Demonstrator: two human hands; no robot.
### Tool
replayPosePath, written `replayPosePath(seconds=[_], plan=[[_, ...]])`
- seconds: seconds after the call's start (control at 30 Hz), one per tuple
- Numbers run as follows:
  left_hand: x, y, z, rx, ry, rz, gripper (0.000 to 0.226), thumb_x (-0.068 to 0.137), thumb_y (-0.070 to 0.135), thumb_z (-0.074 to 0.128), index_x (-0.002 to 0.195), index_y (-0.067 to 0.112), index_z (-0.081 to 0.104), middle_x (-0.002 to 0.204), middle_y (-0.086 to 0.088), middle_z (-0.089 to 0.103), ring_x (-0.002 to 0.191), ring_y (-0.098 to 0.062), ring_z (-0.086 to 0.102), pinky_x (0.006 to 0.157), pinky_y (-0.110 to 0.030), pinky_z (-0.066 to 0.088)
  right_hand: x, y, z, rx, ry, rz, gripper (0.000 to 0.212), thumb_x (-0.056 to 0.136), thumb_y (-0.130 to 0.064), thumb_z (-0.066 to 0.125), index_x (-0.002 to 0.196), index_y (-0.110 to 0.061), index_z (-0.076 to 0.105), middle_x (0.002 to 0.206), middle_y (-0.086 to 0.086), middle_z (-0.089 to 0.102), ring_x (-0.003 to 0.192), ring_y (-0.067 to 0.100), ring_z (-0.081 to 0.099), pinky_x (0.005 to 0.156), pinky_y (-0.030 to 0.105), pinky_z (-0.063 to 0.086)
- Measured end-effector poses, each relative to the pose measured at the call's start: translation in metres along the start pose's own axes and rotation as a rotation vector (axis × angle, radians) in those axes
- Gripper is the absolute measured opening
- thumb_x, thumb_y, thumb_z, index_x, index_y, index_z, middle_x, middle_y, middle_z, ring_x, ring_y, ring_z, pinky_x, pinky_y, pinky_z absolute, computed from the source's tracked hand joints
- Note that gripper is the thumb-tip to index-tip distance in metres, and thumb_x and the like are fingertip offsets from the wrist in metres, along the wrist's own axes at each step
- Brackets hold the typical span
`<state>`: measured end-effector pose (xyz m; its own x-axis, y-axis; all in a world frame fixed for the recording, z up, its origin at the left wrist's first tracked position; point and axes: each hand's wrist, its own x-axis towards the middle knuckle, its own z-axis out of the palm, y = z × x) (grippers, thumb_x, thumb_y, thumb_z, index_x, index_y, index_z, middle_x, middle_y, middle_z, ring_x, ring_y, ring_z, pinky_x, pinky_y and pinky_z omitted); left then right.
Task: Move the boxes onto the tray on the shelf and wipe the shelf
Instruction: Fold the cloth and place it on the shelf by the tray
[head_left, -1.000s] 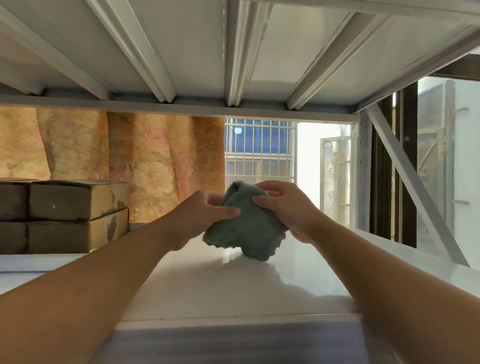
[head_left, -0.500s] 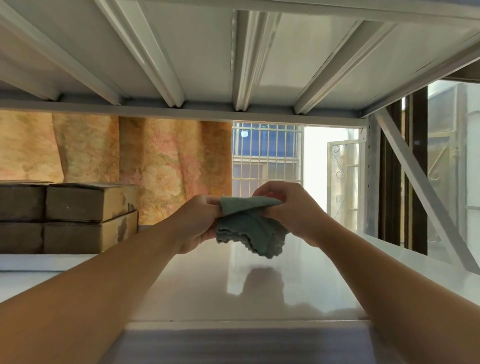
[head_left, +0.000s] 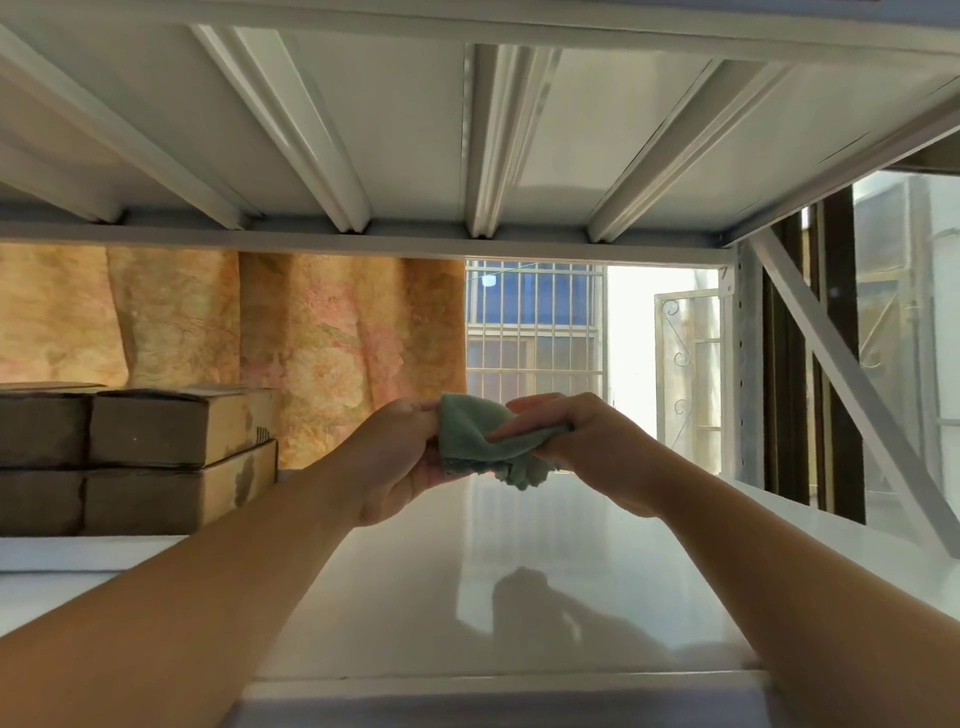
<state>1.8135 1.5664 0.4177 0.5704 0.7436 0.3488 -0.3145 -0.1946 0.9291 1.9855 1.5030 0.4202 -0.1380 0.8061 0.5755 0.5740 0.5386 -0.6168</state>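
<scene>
Both hands raised above the white shelf (head_left: 545, 597), sharing one green cloth (head_left: 480, 441). Left hand (head_left: 400, 462) pinches the cloth's left edge, fingers closed on it; right hand (head_left: 587, 447) clamps the right side, fingers laid flat across the fabric. Cloth bunched between them, lower corner hanging free, clear of the shelf surface, with a dark reflection of it on the gloss below. Shelf bare and open from the front lip back to the far edge, and rightward to the diagonal brace (head_left: 852, 395) and perforated upright (head_left: 743, 364). Left side taken up: brown boxes (head_left: 176, 457) stacked two high, at least two columns, on a white tray (head_left: 67, 553) whose front rim shows below them. Right face of the stack stands near the left forearm, a narrow gap between. Ribbed underside of the upper shelf (head_left: 415, 130) low overhead. Patterned curtain (head_left: 311, 338) and barred window (head_left: 535, 327) behind.
</scene>
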Motion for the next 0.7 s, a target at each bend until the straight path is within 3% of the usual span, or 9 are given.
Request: replayPosePath(seconds=[0.1,0.17,0.27,0.37,0.47,0.57,0.63,0.7], plan=[[-0.001,0.000,0.001,0.033,0.008,0.009,0.033,0.098,0.001,0.034,0.092,0.002,0.066,0.082,-0.012,0.075,0.076,-0.021,0.071,0.075,-0.032,0.059,0.001,0.002,0.002,-0.149,0.043,-0.032,0.049,0.083,0.021,0.044,0.086,-0.017,0.075,0.095,0.022,0.065,0.083,0.026,0.058,0.078,0.039,0.052],[-0.001,-0.001,0.000,0.057,0.029,0.004,0.032,0.100,0.010,0.035,0.092,0.005,0.066,0.085,-0.011,0.074,0.077,-0.020,0.070,0.076,-0.032,0.059,0.002,0.003,0.004,-0.210,0.050,-0.040,0.050,0.082,0.020,0.043,0.083,-0.019,0.074,0.085,0.015,0.066,0.074,0.020,0.059,0.069,0.031,0.053],[-0.003,-0.002,-0.001,0.154,-0.048,-0.004,0.018,0.091,0.024,0.054,0.099,0.011,0.063,0.093,-0.005,0.071,0.085,-0.017,0.069,0.082,-0.030,0.057,0.001,0.003,0.004,-0.233,0.059,-0.020,0.049,0.082,0.020,0.041,0.075,-0.019,0.070,0.078,0.005,0.065,0.068,0.013,0.060,0.064,0.024,0.054],[0.001,-0.005,-0.004,0.302,0.010,0.034,0.036,0.083,0.003,0.065,0.116,0.010,0.055,0.099,-0.005,0.067,0.091,-0.019,0.066,0.084,-0.031,0.056,0.001,0.005,0.005,-0.284,0.051,-0.003,0.047,0.083,0.016,0.043,0.080,-0.021,0.071,0.079,-0.002,0.063,0.074,0.014,0.061,0.071,0.030,0.056],[0.004,-0.006,-0.005,0.315,0.152,0.094,0.038,0.085,-0.005,0.060,0.120,0.010,0.053,0.101,-0.007,0.067,0.097,-0.023,0.065,0.090,-0.038,0.054,0.003,0.007,0.005,-0.280,0.030,0.037,0.035,0.086,0.010,0.051,0.099,-0.014,0.073,0.090,0.003,0.068,0.083,0.019,0.064,0.080,0.029,0.055],[0.006,-0.006,-0.006,0.359,0.195,0.160,0.025,0.086,-0.002,0.060,0.105,0.015,0.060,0.099,-0.006,0.068,0.092,-0.019,0.065,0.078,-0.028,0.054,0.002,0.012,0.002,-0.386,-0.017,0.104,0.022,0.086,-0.001,0.063,0.105,-0.010,0.055,0.108,0.012,0.061,0.090,0.021,0.059,0.082,0.031,0.054],[0.006,-0.005,-0.006,0.536,0.219,0.243,0.019,0.086,0.002,0.061,0.098,0.017,0.062,0.094,-0.005,0.068,0.086,-0.017,0.064,0.067,-0.019,0.051,0.000,0.015,0.001,-0.484,-0.005,0.156,0.034,0.086,-0.011,0.068,0.110,-0.012,0.044,0.123,0.009,0.052,0.097,0.019,0.055,0.080,0.027,0.053],[0.003,-0.005,-0.004,0.787,0.180,0.320,0.018,0.086,0.006,0.061,0.098,0.018,0.063,0.091,-0.002,0.068,0.081,-0.013,0.062,0.058,-0.010,0.048,0.001,0.013,0.003,-0.295,-0.002,0.183,0.055,0.082,-0.016,0.072,0.125,-0.019,0.038,0.130,-0.002,0.043,0.101,0.014,0.048,0.071,0.015,0.049]])
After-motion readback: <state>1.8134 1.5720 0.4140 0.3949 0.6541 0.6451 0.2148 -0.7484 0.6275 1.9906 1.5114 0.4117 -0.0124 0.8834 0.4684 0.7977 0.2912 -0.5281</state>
